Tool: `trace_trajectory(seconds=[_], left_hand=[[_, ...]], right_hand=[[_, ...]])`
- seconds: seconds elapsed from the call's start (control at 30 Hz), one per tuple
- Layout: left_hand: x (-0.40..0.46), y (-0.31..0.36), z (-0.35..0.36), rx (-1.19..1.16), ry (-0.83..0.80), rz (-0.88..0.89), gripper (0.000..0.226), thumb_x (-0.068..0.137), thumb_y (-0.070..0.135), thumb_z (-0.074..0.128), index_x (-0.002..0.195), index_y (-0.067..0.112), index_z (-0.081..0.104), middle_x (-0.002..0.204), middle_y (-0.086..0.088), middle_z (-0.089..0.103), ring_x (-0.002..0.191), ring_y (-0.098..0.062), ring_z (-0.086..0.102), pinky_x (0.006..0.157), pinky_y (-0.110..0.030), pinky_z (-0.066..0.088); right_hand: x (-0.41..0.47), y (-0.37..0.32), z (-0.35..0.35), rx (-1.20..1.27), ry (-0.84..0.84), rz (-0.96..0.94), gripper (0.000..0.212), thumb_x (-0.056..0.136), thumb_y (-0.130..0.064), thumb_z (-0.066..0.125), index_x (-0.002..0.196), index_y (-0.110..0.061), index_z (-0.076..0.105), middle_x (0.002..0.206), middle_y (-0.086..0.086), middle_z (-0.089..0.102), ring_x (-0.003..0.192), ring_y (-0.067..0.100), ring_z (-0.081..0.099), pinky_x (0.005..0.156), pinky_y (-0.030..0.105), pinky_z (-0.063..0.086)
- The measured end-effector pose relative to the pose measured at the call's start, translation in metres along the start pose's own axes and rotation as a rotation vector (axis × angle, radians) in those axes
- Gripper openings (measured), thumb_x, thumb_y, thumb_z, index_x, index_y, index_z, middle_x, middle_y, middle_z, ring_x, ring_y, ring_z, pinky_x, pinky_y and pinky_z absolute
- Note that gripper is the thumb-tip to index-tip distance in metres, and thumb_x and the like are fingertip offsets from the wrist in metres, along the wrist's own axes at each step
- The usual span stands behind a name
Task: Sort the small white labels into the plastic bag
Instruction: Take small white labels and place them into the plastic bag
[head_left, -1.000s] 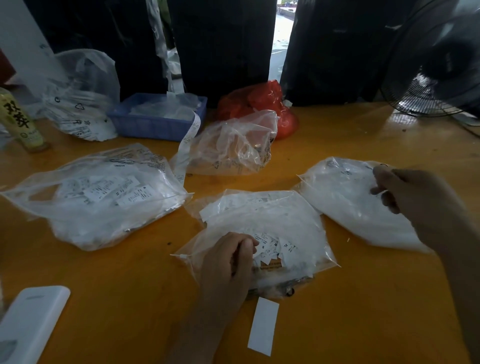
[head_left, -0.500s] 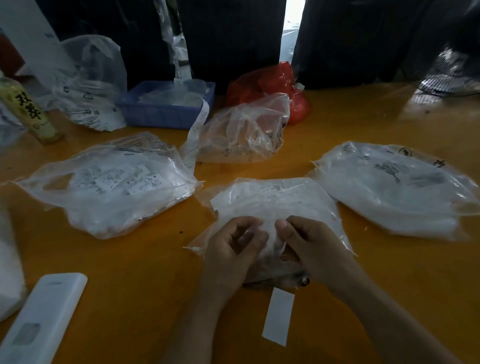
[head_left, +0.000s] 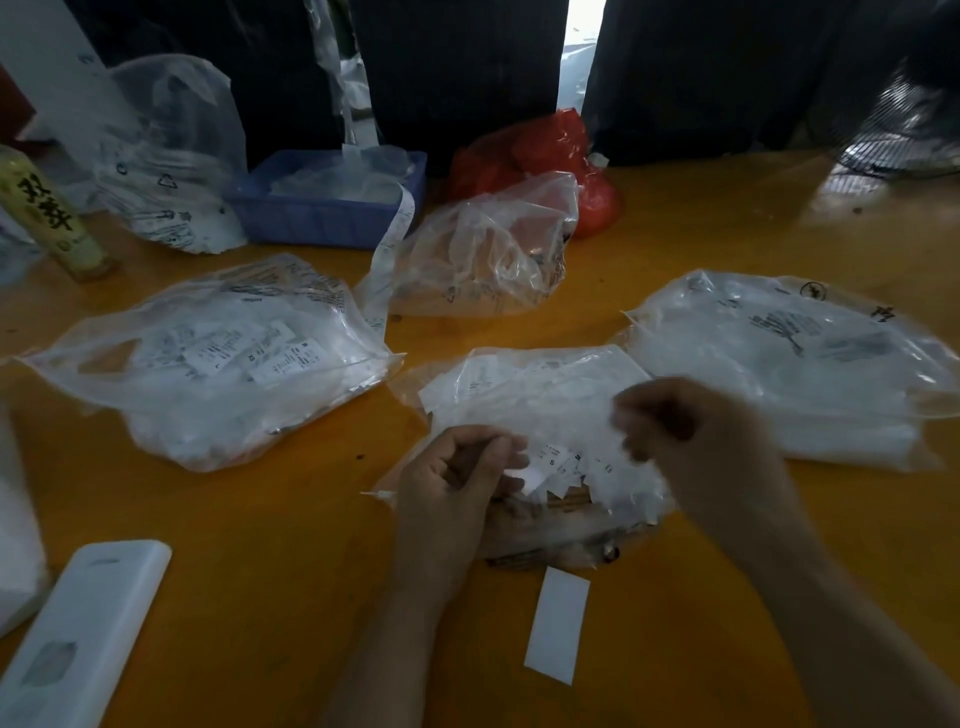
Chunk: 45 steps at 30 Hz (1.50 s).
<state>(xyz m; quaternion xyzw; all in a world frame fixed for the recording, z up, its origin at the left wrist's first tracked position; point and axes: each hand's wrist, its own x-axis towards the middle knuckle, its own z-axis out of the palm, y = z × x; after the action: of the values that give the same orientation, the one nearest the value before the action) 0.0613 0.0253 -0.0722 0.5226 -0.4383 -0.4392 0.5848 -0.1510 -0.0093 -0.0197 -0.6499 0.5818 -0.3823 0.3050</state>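
pinching the plastic bag (head_left: 530, 395) mouth, left hand (head_left: 452, 488) grips; right hand (head_left: 691, 431) grip blurred, cannot tell.

Small white labels (head_left: 563, 467) heaped inside the crumpled clear plastic bag (head_left: 530, 384), table centre.

Orange tabletop (head_left: 701, 260) — four clear plastic bags of white labels: centre bag (head_left: 535, 395), left bag (head_left: 208, 364), right bag (head_left: 789, 364), rear bag (head_left: 483, 254). Left hand (head_left: 447, 488) pinches the centre bag's edge; right hand (head_left: 696, 441), blurred, hovers above it. Loose white label (head_left: 557, 623) — nearest edge.
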Motion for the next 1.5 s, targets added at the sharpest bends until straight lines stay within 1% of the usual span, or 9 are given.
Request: trace_trajectory(seconds=[0.17,0.3,0.4,0.53,0.7,0.83,1.07,1.2,1.5], left_hand=[[0.000,-0.002,0.001,-0.039,-0.007,-0.008,0.024,0.086,0.037,0.076,0.099,0.017,0.077,0.094,-0.001,0.082,0.083,-0.016,0.079,0.070,-0.023,0.062],[0.000,0.002,0.001,-0.051,-0.005,0.010,0.018,0.084,0.046,0.078,0.092,0.031,0.078,0.093,-0.002,0.082,0.069,-0.020,0.076,0.058,-0.026,0.060],[0.001,0.002,-0.001,-0.042,-0.011,0.007,0.015,0.086,0.044,0.078,0.094,0.031,0.077,0.097,0.001,0.082,0.073,-0.016,0.078,0.050,-0.021,0.056],[0.000,0.003,0.001,-0.030,-0.014,-0.029,0.017,0.080,0.047,0.079,0.094,0.036,0.078,0.093,0.002,0.083,0.076,-0.016,0.079,0.053,-0.022,0.058],[-0.002,0.003,0.000,0.083,-0.107,0.030,0.020,0.079,0.052,0.078,0.095,0.040,0.079,0.089,0.007,0.082,0.078,-0.012,0.079,0.062,-0.018,0.059],[-0.001,0.002,0.000,0.108,-0.109,0.028,0.020,0.083,0.046,0.079,0.097,0.032,0.078,0.090,0.006,0.081,0.078,-0.012,0.079,0.066,-0.018,0.058],[0.001,-0.004,-0.003,0.042,-0.036,0.019,0.013,0.086,0.044,0.082,0.095,0.036,0.079,0.086,0.004,0.078,0.079,-0.012,0.076,0.069,-0.023,0.060],[0.006,-0.004,-0.003,-0.085,-0.015,-0.009,0.021,0.084,0.044,0.074,0.094,0.028,0.080,0.101,-0.004,0.081,0.087,-0.032,0.077,0.083,-0.046,0.063],[0.008,-0.007,-0.003,-0.196,-0.040,-0.016,0.009,0.084,0.038,0.080,0.085,0.031,0.075,0.099,-0.010,0.080,0.095,-0.025,0.078,0.081,-0.041,0.063]], right_hand=[[0.065,0.028,-0.082,-0.448,0.552,0.019,0.015,0.095,-0.028,0.064,0.103,-0.020,0.074,0.095,0.002,0.075,0.082,0.021,0.065,0.073,0.032,0.049],[0.092,0.055,-0.104,-0.938,0.216,0.233,0.025,0.098,-0.028,0.065,0.105,-0.007,0.075,0.099,0.018,0.072,0.084,0.035,0.063,0.074,0.041,0.052],[0.085,0.052,-0.101,-0.986,0.282,0.221,0.032,0.094,-0.029,0.069,0.116,-0.005,0.071,0.111,0.020,0.071,0.100,0.041,0.064,0.086,0.047,0.051],[0.040,0.016,-0.062,-0.660,0.399,-0.064,0.022,0.097,-0.039,0.063,0.111,-0.023,0.069,0.115,0.005,0.064,0.097,0.024,0.063,0.081,0.037,0.049],[-0.008,-0.032,0.016,-0.126,-0.339,-0.027,0.027,0.085,-0.062,0.061,0.108,-0.048,0.064,0.092,-0.030,0.066,0.085,-0.009,0.062,0.061,0.016,0.053],[-0.007,-0.022,0.034,-0.064,-0.223,-0.034,0.002,0.090,-0.039,0.071,0.089,-0.039,0.070,0.086,-0.030,0.068,0.082,-0.008,0.063,0.062,0.011,0.049],[-0.015,-0.010,0.040,0.062,-0.095,0.072,0.019,0.092,-0.050,0.064,0.083,-0.034,0.068,0.078,-0.022,0.069,0.068,-0.002,0.064,0.054,0.015,0.043],[-0.025,-0.010,0.045,-0.033,-0.220,0.057,0.017,0.091,-0.050,0.064,0.082,-0.036,0.064,0.078,-0.019,0.068,0.071,-0.002,0.064,0.048,0.014,0.046],[-0.051,0.006,0.028,-0.681,-0.612,-0.043,0.050,0.070,-0.081,0.061,0.098,-0.048,0.038,0.099,-0.025,0.038,0.089,-0.001,0.043,0.072,0.016,0.037]])
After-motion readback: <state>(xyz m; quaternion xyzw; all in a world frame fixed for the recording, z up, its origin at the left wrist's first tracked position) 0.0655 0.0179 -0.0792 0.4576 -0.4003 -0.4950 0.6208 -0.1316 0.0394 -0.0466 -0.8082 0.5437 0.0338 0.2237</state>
